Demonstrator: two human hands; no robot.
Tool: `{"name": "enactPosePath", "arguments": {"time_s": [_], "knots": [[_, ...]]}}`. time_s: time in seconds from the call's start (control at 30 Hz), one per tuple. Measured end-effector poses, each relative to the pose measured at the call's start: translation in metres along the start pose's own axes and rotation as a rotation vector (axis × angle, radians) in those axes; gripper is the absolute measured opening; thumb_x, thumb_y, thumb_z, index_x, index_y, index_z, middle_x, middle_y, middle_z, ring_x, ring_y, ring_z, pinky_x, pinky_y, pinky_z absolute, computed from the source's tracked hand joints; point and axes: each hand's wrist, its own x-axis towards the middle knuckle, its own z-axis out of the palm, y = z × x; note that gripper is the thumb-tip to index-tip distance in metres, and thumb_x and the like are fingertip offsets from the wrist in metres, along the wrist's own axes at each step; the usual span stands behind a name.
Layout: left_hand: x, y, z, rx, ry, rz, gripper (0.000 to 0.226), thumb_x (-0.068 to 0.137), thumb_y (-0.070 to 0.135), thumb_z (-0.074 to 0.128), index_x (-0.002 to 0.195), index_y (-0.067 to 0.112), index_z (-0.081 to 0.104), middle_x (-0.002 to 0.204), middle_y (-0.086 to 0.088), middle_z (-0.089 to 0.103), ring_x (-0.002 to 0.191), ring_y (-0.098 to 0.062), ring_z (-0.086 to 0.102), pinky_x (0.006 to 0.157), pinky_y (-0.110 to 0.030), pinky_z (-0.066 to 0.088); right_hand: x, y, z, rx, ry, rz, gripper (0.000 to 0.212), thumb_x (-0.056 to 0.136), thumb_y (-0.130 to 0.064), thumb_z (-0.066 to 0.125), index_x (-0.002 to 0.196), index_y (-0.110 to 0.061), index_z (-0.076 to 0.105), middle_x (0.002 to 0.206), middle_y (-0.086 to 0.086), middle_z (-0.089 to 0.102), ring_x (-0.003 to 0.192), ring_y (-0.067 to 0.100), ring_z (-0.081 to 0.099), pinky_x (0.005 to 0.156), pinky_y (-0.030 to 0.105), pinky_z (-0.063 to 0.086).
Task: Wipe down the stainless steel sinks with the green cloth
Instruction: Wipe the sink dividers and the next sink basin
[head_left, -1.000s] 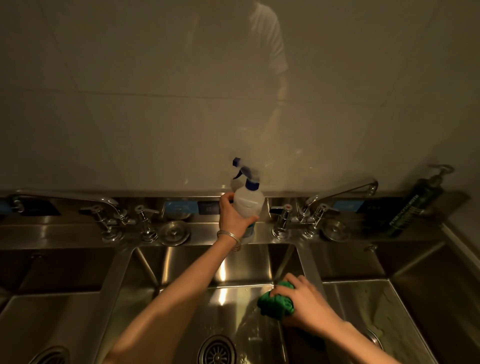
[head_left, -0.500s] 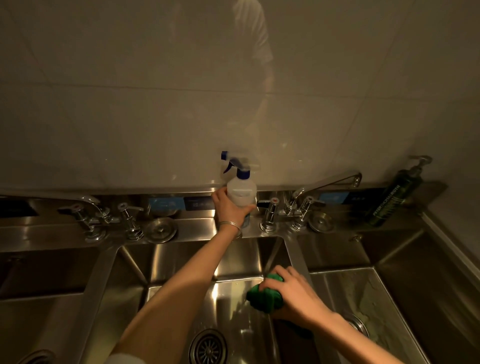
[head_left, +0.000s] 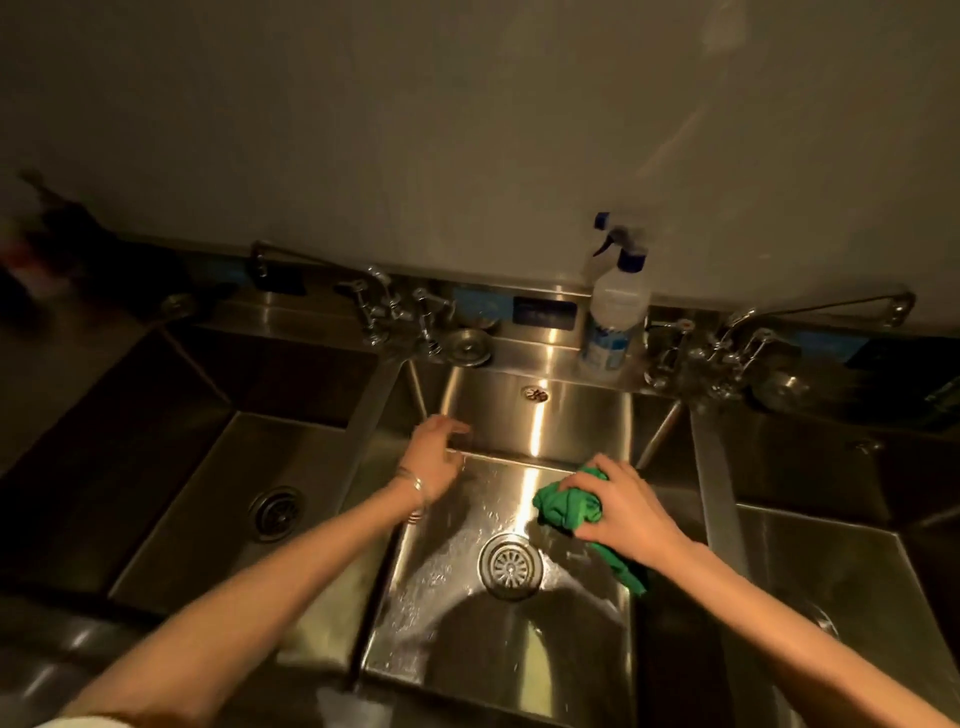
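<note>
Three stainless steel sinks run side by side: the left sink (head_left: 171, 467), the wet middle sink (head_left: 571, 410) with its round drain (head_left: 510, 566), and the right sink (head_left: 831, 571). My right hand (head_left: 623, 506) grips the bunched green cloth (head_left: 569, 506) against the floor of the middle sink near its back right corner. A tail of cloth trails under my wrist. My left hand (head_left: 434, 454) hovers empty over the middle sink's left side, fingers loosely spread, bangles on the wrist.
A white spray bottle (head_left: 613, 317) with a blue trigger stands on the back ledge behind the middle sink. Faucets with lever handles (head_left: 400, 312) (head_left: 727, 348) sit on the ledge either side. Dark bottles (head_left: 47, 249) stand at the far left. A tiled wall rises behind.
My left hand let go of the spray bottle on the back ledge and drew back down over the middle sink. The view shifted left. My right hand keeps the cloth in the sink.
</note>
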Motion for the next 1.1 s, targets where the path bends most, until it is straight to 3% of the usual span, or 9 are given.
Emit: {"name": "enactPosePath", "arguments": {"time_s": [0.13, 0.27, 0.37, 0.47, 0.57, 0.67, 0.83, 1.0, 1.1], "knots": [[-0.052, -0.067, -0.054, 0.148, 0.052, -0.021, 0.042, 0.074, -0.013, 0.05, 0.112, -0.001, 0.065, 0.113, -0.019, 0.06, 0.11, -0.032, 0.056, 0.097, -0.025, 0.034, 0.004, -0.037, 0.027, 0.131, -0.017, 0.012, 0.052, 0.067, -0.03, 0.073, 0.117, -0.03, 0.059, 0.108, -0.004, 0.043, 0.105, 0.022, 0.047, 0.091, 0.029, 0.036], [-0.081, -0.117, -0.087, 0.303, 0.011, -0.018, 0.05, 0.077, -0.017, 0.047, 0.121, 0.002, 0.06, 0.124, -0.018, 0.054, 0.115, -0.033, 0.051, 0.1, -0.031, 0.037, 0.017, -0.074, 0.055, 0.293, -0.042, 0.096, 0.047, 0.067, -0.025, 0.074, 0.112, -0.028, 0.062, 0.101, -0.003, 0.042, 0.098, 0.02, 0.048, 0.091, 0.025, 0.038], [-0.088, -0.144, -0.094, 0.377, -0.074, 0.096, 0.049, 0.082, -0.009, 0.051, 0.128, 0.008, 0.055, 0.13, -0.012, 0.052, 0.116, -0.029, 0.051, 0.099, -0.034, 0.044, 0.029, -0.108, 0.078, 0.475, -0.083, 0.218, 0.039, 0.068, -0.025, 0.073, 0.107, -0.026, 0.064, 0.099, -0.002, 0.047, 0.092, 0.015, 0.049, 0.078, 0.023, 0.038], [-0.08, -0.161, -0.096, 0.401, -0.094, 0.252, 0.042, 0.081, -0.003, 0.061, 0.123, 0.004, 0.059, 0.122, -0.014, 0.057, 0.108, -0.032, 0.058, 0.093, -0.037, 0.049, 0.043, -0.142, 0.105, 0.657, -0.054, 0.28, 0.023, 0.069, -0.02, 0.072, 0.091, -0.021, 0.067, 0.089, 0.0, 0.064, 0.085, 0.016, 0.06, 0.074, 0.028, 0.048], [-0.07, -0.166, -0.099, 0.382, -0.089, 0.328, 0.044, 0.075, -0.006, 0.069, 0.118, 0.0, 0.061, 0.117, -0.018, 0.06, 0.102, -0.034, 0.061, 0.083, -0.039, 0.054, 0.054, -0.181, 0.128, 1.044, 0.021, 0.514, 0.016, 0.08, -0.012, 0.067, 0.095, -0.014, 0.062, 0.084, 0.002, 0.065, 0.08, 0.019, 0.062, 0.064, 0.02, 0.05], [-0.056, -0.174, -0.107, 0.37, -0.08, 0.383, 0.053, 0.065, -0.019, 0.068, 0.115, -0.003, 0.062, 0.114, -0.021, 0.062, 0.1, -0.036, 0.062, 0.081, -0.04, 0.054, 0.072, -0.229, 0.151, 1.45, 0.06, 0.704, 0.023, 0.083, -0.013, 0.064, 0.106, -0.012, 0.058, 0.097, 0.013, 0.065, 0.092, 0.028, 0.063, 0.083, 0.036, 0.055], [-0.045, -0.185, -0.114, 0.31, -0.1, 0.416, 0.052, 0.072, -0.021, 0.057, 0.119, 0.0, 0.061, 0.119, -0.019, 0.059, 0.108, -0.036, 0.058, 0.082, -0.042, 0.055, 0.082, -0.277, 0.162, 1.412, 0.147, 0.722, 0.02, 0.089, -0.021, 0.057, 0.108, -0.016, 0.055, 0.099, 0.013, 0.064, 0.09, 0.026, 0.062, 0.082, 0.039, 0.051], [-0.037, -0.183, -0.104, 0.277, -0.152, 0.512, 0.039, 0.079, 0.003, 0.041, 0.109, -0.004, 0.065, 0.11, -0.018, 0.063, 0.097, -0.034, 0.063, 0.078, -0.039, 0.057, 0.05, -0.284, 0.175, 1.427, -0.018, 0.736, 0.013, 0.093, -0.018, 0.052, 0.105, -0.018, 0.057, 0.09, 0.014, 0.064, 0.079, 0.023, 0.061, 0.073, 0.034, 0.05], [-0.026, -0.178, -0.095, 0.289, -0.182, 0.5, 0.042, 0.081, 0.014, 0.038, 0.11, 0.0, 0.064, 0.111, -0.015, 0.062, 0.1, -0.031, 0.06, 0.083, -0.038, 0.054, 0.068, -0.284, 0.17, 1.493, 0.085, 0.775, 0.017, 0.088, -0.025, 0.057, 0.103, -0.019, 0.06, 0.095, 0.015, 0.063, 0.084, 0.027, 0.061, 0.079, 0.041, 0.052]]}}
